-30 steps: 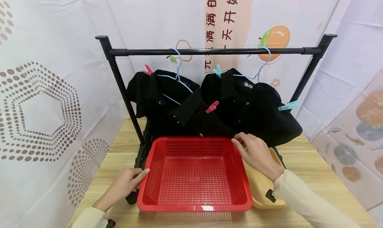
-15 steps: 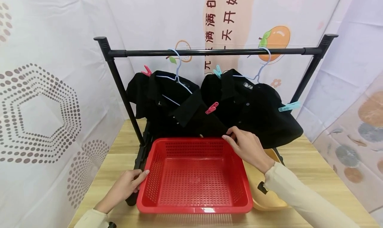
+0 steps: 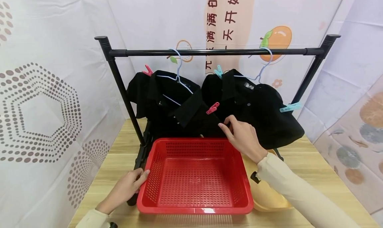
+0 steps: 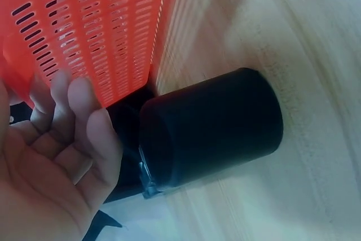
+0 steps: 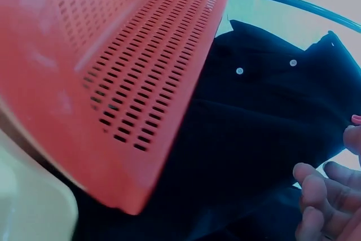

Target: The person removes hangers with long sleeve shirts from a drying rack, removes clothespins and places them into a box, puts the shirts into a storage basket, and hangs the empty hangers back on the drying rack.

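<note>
My left hand grips the left rim of a red plastic basket, thumb on top. In the left wrist view its fingers curl against the slotted outer wall. Beyond the basket's far right corner, my right hand reaches with bent fingers and thumb at the lower front of a black collared shirt. A pink clothespin on the shirt sits just above those fingertips. In the right wrist view the fingers are loosely bent beside the dark cloth, with nothing visible between them.
Another black shirt hangs at right, with blue clothespins on it. Both hang on light blue hangers from a black rack. A yellow basket stands right of the red one, under my right forearm. A pink clothespin is at the left shoulder.
My right hand has moved left and away from me, from the basket's far right corner to the left shirt's front below the pink clothespin. The left hand and basket stay put.
</note>
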The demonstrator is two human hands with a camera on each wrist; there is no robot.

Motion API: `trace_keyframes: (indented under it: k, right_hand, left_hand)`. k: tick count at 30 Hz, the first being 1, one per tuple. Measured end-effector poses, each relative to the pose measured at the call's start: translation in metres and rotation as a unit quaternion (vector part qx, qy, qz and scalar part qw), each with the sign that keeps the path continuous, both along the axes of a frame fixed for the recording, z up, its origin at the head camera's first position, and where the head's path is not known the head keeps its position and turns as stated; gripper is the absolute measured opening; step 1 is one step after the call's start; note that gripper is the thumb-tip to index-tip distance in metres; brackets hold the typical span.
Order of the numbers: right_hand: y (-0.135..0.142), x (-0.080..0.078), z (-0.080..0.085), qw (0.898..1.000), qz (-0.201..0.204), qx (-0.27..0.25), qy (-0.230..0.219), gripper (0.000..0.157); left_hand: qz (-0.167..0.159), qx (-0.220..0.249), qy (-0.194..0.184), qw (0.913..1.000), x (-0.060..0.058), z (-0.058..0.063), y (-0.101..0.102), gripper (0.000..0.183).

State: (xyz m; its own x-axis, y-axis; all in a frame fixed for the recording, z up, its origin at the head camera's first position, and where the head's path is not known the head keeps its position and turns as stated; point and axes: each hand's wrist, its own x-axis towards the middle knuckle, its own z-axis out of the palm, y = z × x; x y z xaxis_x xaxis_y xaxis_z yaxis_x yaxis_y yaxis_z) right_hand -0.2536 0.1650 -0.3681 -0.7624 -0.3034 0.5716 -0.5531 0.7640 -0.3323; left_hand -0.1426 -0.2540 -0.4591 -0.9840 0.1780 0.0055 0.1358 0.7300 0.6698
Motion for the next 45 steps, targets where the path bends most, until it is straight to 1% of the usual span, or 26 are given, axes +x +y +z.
trace_keyframes:
  k: [3,8,11,14,19,21,24,26,27,30,34,35,39,45]
  right_hand:
    - [-0.007,-0.006,0.004,1.000,0.012,0.011,0.008,0.026]
    - [-0.017,-0.015,0.013,0.998,0.053,0.026,0.037,0.030]
    - [-0.021,-0.018,0.017,0.996,0.073,0.041,0.044,0.035]
    - [-0.022,-0.020,0.020,0.994,0.087,0.058,0.045,0.037]
    - [-0.021,-0.020,0.024,0.990,0.089,0.089,0.067,0.038]
    - [-0.019,-0.020,0.024,0.990,0.086,0.088,0.065,0.035]
    - [-0.016,-0.020,0.023,0.992,0.087,0.075,0.060,0.023]
    - [-0.014,-0.021,0.023,0.991,0.090,0.066,0.068,0.015]
    - [-0.013,-0.022,0.023,0.991,0.093,0.062,0.077,0.011]
    - [-0.009,-0.025,0.025,0.985,0.096,0.057,0.129,0.006]
    - [-0.003,-0.027,0.031,0.974,0.092,0.043,0.201,0.008]
    - [-0.001,-0.027,0.033,0.972,0.091,0.038,0.213,0.009]
    - [0.006,-0.028,0.040,0.966,0.085,0.027,0.241,0.011]
    - [0.017,-0.024,0.049,0.958,0.070,-0.002,0.277,0.010]
  left_hand:
    - [0.010,-0.031,0.024,0.9992,0.002,-0.001,0.001,0.043]
    - [0.025,-0.045,0.049,0.9975,0.004,-0.003,0.003,0.043]
    - [0.032,-0.052,0.053,0.9967,0.004,-0.004,0.004,0.045]
    - [0.035,-0.055,0.049,0.9967,0.004,-0.005,0.004,0.046]
    - [0.036,-0.050,0.043,0.9972,0.004,-0.004,0.006,0.046]
    - [0.037,-0.049,0.045,0.9971,0.005,-0.004,0.006,0.046]
    - [0.035,-0.040,0.045,0.9976,0.005,-0.004,0.007,0.045]
    - [0.033,-0.031,0.043,0.9981,0.005,-0.004,0.006,0.045]
    - [0.031,-0.024,0.041,0.9984,0.006,-0.005,0.006,0.046]
    - [0.029,-0.010,0.038,0.9988,0.006,-0.006,0.006,0.047]
    - [0.034,0.003,0.041,0.9986,0.005,-0.007,0.006,0.047]
    - [0.036,0.006,0.042,0.9985,0.004,-0.007,0.006,0.047]
    - [0.042,0.014,0.039,0.9983,0.004,-0.007,0.006,0.047]
    - [0.044,0.009,0.044,0.9980,0.004,-0.007,0.006,0.046]
